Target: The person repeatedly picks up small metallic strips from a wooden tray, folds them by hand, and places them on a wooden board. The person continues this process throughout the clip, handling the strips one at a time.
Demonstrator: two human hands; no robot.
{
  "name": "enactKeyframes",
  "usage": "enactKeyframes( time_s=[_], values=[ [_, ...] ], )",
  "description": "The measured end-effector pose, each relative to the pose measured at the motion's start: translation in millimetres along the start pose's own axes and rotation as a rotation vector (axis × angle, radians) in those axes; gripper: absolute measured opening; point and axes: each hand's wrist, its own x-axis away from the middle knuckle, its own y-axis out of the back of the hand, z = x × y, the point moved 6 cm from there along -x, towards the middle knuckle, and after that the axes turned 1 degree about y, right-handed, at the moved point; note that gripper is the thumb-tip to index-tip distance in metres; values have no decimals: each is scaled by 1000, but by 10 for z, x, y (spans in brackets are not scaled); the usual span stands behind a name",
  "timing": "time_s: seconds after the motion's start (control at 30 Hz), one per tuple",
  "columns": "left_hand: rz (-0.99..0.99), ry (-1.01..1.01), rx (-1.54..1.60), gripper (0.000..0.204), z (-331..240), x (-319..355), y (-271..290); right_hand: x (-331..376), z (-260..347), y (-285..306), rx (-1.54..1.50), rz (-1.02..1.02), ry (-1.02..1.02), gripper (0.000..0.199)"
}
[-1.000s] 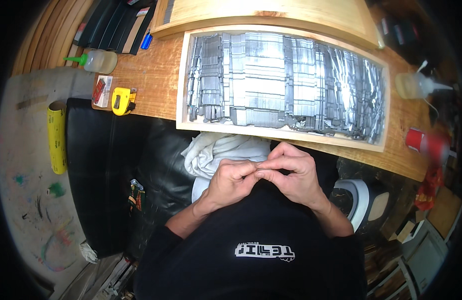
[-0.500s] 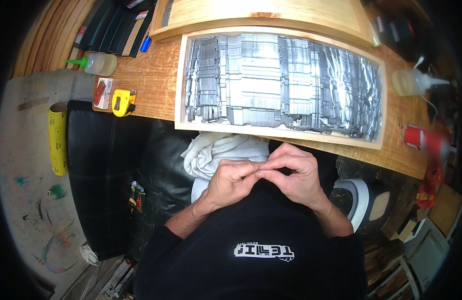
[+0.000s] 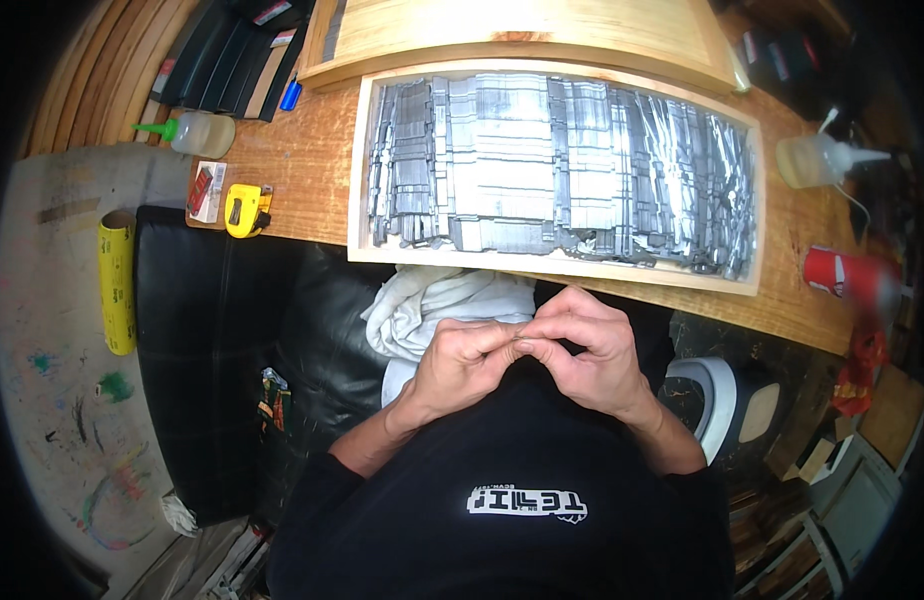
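Note:
My left hand and my right hand meet fingertip to fingertip in front of my dark shirt, just short of the table edge. Both are closed in a pinch. Whatever lies between the fingertips is too small and too covered to name. Beyond them on the table lies a shallow wooden tray. Rows of thin grey and silvery strips fill it, packed close together, with looser bits along the near side.
A wooden box stands behind the tray. Left on the table are a yellow tape measure and a green-tipped glue bottle. Another bottle and a red can stand right. A white cloth lies below the edge.
The view has shifted slightly, so the tray and table sit a little differently. My hands keep nearly the same pinch, fingertips together.

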Motion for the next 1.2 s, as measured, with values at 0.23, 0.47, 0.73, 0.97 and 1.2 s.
enactKeyframes(
  time_s=[0.23,0.47,0.73,0.97,1.2],
  values=[
    [-23,-13,30,22,-73,-35,-35,20,64,72,47,-50,23,17],
    [-86,-314,9,31,-247,-143,-23,125,978,1138,461,-351,-45,13],
    [29,-386,-27,31,-496,-390,-266,230,1146,2462,822,-672,-217,11],
    [94,-412,8,27,-892,-605,-431,129,1263,1361,633,-302,23,8],
    [71,-620,-58,30,-1156,-745,-387,-66,994,941,368,-185,338,23]
  ],
)
